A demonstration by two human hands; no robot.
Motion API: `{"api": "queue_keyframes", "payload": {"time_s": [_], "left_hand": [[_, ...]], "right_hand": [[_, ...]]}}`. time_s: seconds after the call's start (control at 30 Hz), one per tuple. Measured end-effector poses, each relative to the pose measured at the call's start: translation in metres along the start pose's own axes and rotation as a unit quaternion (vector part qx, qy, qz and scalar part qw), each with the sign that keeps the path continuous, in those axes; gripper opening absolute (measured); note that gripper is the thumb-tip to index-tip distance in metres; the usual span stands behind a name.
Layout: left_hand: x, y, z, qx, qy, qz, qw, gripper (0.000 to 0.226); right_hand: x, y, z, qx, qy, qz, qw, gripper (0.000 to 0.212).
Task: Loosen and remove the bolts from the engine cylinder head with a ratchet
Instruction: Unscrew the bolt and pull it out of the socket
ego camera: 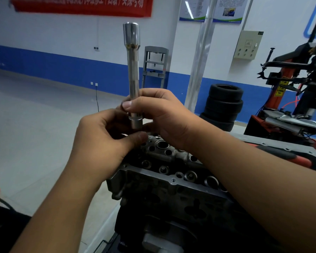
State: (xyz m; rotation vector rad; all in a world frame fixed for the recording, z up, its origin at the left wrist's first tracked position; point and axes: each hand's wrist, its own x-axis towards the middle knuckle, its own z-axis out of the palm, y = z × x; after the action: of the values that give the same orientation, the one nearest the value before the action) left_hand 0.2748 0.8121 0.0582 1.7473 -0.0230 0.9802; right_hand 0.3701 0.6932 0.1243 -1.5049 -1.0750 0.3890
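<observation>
A long chrome extension bar (133,70) stands upright in front of me, its wide end on top and a small socket (136,122) on its lower end. My right hand (159,114) grips the lower part of the bar, thumb across the front. My left hand (106,139) curls its fingers under and around the socket. Just below the hands lies the grey engine cylinder head (171,172), with round bores and bolt holes along its top. The ratchet itself is not in sight.
A red-and-black handled tool (290,157) lies on the bench behind my right forearm. A stack of tyres (224,105) and a tyre-changing machine (299,84) stand at the right. A grey metal frame (154,68) leans at the blue-banded wall. Bare floor spreads to the left.
</observation>
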Motion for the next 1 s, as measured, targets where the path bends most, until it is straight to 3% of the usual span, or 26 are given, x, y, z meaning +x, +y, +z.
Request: {"api": "queue_keyframes", "payload": {"time_s": [0.07, 0.13, 0.2, 0.4, 0.47, 0.53, 0.73, 0.8, 0.9, 1.0], "left_hand": [[-0.0002, 0.0005, -0.0019, -0.016, 0.001, -0.007, 1.000, 0.032], [-0.0005, 0.0026, -0.0059, -0.053, -0.058, -0.004, 0.997, 0.028], [-0.0009, 0.0033, -0.0085, -0.056, -0.108, 0.005, 0.993, 0.044], [-0.0012, 0.0023, -0.0034, -0.008, -0.002, -0.004, 1.000, 0.030], [-0.0003, 0.0024, -0.0067, -0.032, -0.035, -0.007, 0.999, 0.027], [-0.0009, 0.0017, -0.0084, -0.037, -0.086, -0.006, 0.996, 0.043], [-0.0021, 0.0024, -0.0006, 0.018, 0.016, 0.001, 1.000, 0.031], [-0.0011, 0.0034, -0.0027, -0.011, -0.024, 0.005, 1.000, 0.022], [-0.0015, 0.0021, -0.0048, -0.034, -0.091, 0.006, 0.995, 0.048], [-0.0010, 0.0027, 0.0005, -0.005, -0.036, 0.003, 0.999, 0.047]], "right_hand": [[0.0004, 0.0005, 0.0010, -0.002, 0.003, -0.001, 1.000, 0.012], [0.0003, 0.0004, 0.0011, -0.004, 0.008, -0.001, 1.000, 0.012], [-0.0004, -0.0002, 0.0008, -0.017, 0.008, -0.003, 1.000, 0.018], [-0.0003, 0.0000, 0.0000, -0.021, 0.009, -0.003, 1.000, 0.023], [-0.0010, -0.0012, 0.0009, -0.025, 0.002, -0.002, 1.000, 0.012], [-0.0010, -0.0016, 0.0010, -0.024, 0.002, -0.002, 1.000, 0.014], [-0.0002, -0.0011, 0.0011, -0.016, -0.001, -0.004, 1.000, 0.012], [0.0006, -0.0005, 0.0015, -0.019, -0.002, -0.004, 1.000, 0.014], [0.0017, 0.0004, 0.0000, -0.019, 0.001, -0.005, 1.000, 0.009], [0.0020, 0.0008, 0.0007, -0.012, 0.003, -0.001, 1.000, 0.004]]}}
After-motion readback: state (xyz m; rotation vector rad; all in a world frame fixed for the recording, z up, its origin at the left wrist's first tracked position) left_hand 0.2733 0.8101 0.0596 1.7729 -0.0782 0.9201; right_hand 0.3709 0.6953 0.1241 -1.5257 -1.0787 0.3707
